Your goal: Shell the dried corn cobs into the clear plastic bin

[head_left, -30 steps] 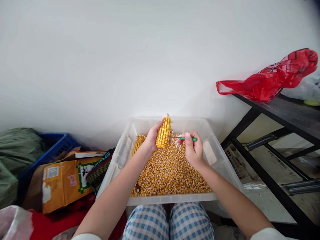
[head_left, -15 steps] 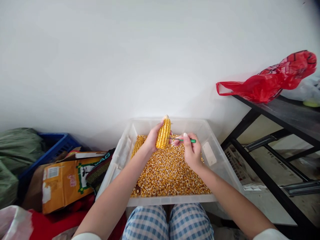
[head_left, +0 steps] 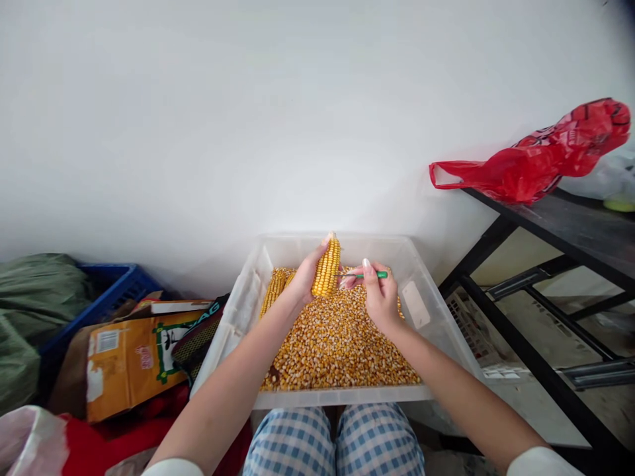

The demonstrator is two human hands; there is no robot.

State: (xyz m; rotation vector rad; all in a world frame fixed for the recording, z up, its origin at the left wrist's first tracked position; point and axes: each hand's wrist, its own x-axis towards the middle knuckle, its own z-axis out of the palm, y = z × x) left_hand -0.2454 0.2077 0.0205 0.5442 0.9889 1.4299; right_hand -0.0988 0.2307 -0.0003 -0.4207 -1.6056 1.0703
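My left hand (head_left: pixel 305 272) is wrapped around a yellow ear of corn (head_left: pixel 327 268), held upright with a slight tilt over the tub. In my right hand (head_left: pixel 381 294) is a slim green-handled screwdriver (head_left: pixel 374 274), its thin metal shaft pointing left. The shaft's tip meets the right side of the ear, or lies just beside it; the exact contact is too small to tell. Beneath both hands, loose corn kernels (head_left: pixel 342 350) fill much of a translucent plastic tub (head_left: pixel 342 396). More whole ears (head_left: pixel 274 291) lie at the tub's left, partly behind my left forearm.
The tub sits in front of checked trouser knees (head_left: pixel 292 443), close to a white wall (head_left: pixel 297 119). A black metal rack (head_left: pixel 526 330) with a red plastic bag (head_left: pixel 536 165) stands right. An orange carton (head_left: pixel 129 363), a blue crate (head_left: pixel 106 284) and a green sack (head_left: pixel 44 297) crowd the left.
The ear of corn has shifted slightly right and down with my left hand. My right hand and the screwdriver have risen a little, with the shaft still at the ear's side.
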